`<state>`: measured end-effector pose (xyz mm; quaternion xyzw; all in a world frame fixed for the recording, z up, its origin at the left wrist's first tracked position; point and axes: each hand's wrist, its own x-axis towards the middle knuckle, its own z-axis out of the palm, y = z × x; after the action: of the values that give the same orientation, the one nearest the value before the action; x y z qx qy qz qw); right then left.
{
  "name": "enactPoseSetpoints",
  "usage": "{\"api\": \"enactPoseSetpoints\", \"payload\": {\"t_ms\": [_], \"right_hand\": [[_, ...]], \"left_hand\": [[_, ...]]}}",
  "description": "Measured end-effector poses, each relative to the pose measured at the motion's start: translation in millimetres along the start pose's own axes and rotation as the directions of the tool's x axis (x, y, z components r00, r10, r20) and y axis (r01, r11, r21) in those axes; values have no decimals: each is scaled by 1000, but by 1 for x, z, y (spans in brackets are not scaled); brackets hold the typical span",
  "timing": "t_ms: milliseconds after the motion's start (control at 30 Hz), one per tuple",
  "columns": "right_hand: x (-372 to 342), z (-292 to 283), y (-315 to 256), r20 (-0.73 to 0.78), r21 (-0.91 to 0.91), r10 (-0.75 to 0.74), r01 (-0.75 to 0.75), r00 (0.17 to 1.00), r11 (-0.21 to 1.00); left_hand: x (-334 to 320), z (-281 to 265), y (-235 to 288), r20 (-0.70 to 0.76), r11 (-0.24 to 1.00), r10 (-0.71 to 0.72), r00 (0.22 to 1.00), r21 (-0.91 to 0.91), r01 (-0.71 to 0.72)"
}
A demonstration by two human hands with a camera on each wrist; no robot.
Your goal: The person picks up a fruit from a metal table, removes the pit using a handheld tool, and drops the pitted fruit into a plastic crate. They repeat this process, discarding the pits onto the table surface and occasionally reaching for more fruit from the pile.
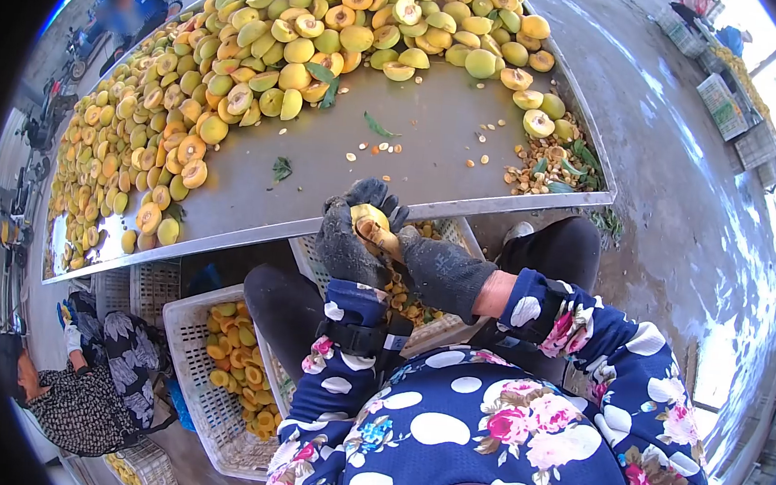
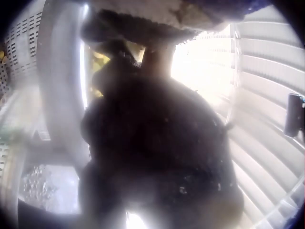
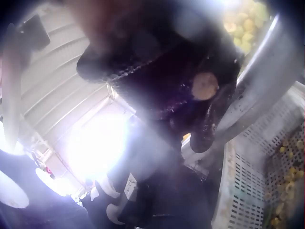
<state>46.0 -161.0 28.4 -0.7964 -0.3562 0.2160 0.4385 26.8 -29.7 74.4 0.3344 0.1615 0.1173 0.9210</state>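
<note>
Both hands wear dark gloves and meet just off the near edge of the metal table. My left hand [image 1: 348, 247] holds a yellow apricot [image 1: 369, 214], its fingers curled behind the fruit. My right hand [image 1: 448, 267] grips a wooden-handled tool [image 3: 205, 86]; the round end of its handle shows in the right wrist view. The tool's working end is hidden at the fruit. In the left wrist view the dark glove [image 2: 157, 138] fills most of the picture.
Halved apricots [image 1: 267, 46] are heaped over the metal table [image 1: 322, 155], with pits and leaves [image 1: 549, 164] at its right corner. Below it, a white crate [image 1: 211, 411] of fruit halves stands left of the knees; another crate [image 1: 461, 239] sits between them. Another person [image 1: 84, 392] is at left.
</note>
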Motion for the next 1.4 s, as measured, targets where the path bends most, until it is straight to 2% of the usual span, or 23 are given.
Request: {"api": "enactPoseSetpoints", "payload": {"t_ms": [100, 167, 300, 333, 367, 400, 467, 500, 567, 667, 700, 767, 833, 900, 967, 1000, 1033, 1067, 1167, 1233, 1300, 1333, 1400], "right_hand": [[-5, -20, -34, -55, -141, -55, 47, 997, 989], [-8, -31, -56, 12, -204, -53, 55, 998, 977], [-3, -29, -57, 282, -427, -8, 133, 959, 894], [-3, -30, -57, 286, -424, -8, 134, 958, 896], [-4, -35, -65, 227, -301, 32, 38, 973, 953], [-5, -37, -70, 172, -167, 83, -54, 982, 985], [-3, -29, -55, 172, -231, 66, -25, 983, 973], [-3, -25, -49, 178, -295, 51, 4, 983, 956], [-4, -23, -43, 184, -252, 62, -14, 981, 968], [-4, -25, -55, 182, -151, 121, -94, 976, 984], [-3, -28, -65, 179, -92, 172, -158, 969, 983], [0, -34, -83, 209, 33, 285, -298, 935, 954], [0, -32, -79, 252, 154, 387, -431, 887, 889], [0, -28, -59, 209, -216, 86, -40, 974, 976], [4, -28, -62, 207, -256, 162, -107, 965, 961], [6, -28, -63, 206, -299, 234, -166, 950, 940], [7, -25, -60, 202, -302, 235, -168, 951, 939], [8, -20, -58, 207, -334, 204, -127, 957, 934], [7, -14, -53, 220, -294, 165, -96, 962, 951], [5, -17, -61, 218, -220, 160, -111, 963, 969], [5, -27, -78, 302, 106, 321, -366, 898, 924], [5, -33, -84, 303, 106, 322, -367, 897, 924], [9, -45, -88, 520, 241, 419, -599, 744, 763]], "left_hand": [[7, -15, -12, 42, 995, 61, 997, -80, -57], [4, -13, -12, 134, 972, 182, 974, 125, -198], [6, -13, -4, 46, 996, 22, 999, -83, -19], [5, -16, -3, 95, 962, 142, 985, 222, -160], [5, -20, -3, 177, 817, 234, 956, 498, -292], [5, -24, -1, 174, 817, 231, 957, 500, -288], [10, -29, 0, 353, 521, 277, 893, 726, -449], [11, -30, -1, 353, 524, 272, 895, 726, -446], [12, -31, -1, 373, 305, 309, 875, 833, -463], [13, -35, -4, 314, 597, 256, 914, 693, -405], [14, -35, -3, 316, 597, 250, 915, 694, -403], [15, -34, -2, 117, 985, -1, 993, 173, -20], [16, -41, -6, 163, 917, 121, 979, 360, -174], [27, -59, -19, 233, 790, 235, 944, 520, -325], [42, -80, -29, 171, 541, 324, 931, 774, -330], [43, -82, -32, 174, 542, 323, 930, 772, -333], [38, -69, -27, 35, 883, 214, 976, 421, -209], [34, -59, -24, -36, 998, 47, 998, -43, -49], [24, -51, -23, 67, 960, 235, 970, 138, -242], [21, -45, -11, 17, 984, 132, 991, 118, -133], [17, -41, -2, -36, 996, 33, 999, 87, -30], [15, -41, 0, 79, 966, 78, 994, 242, -95], [14, -47, 0, 199, 908, 106, 974, 380, -176]]}}
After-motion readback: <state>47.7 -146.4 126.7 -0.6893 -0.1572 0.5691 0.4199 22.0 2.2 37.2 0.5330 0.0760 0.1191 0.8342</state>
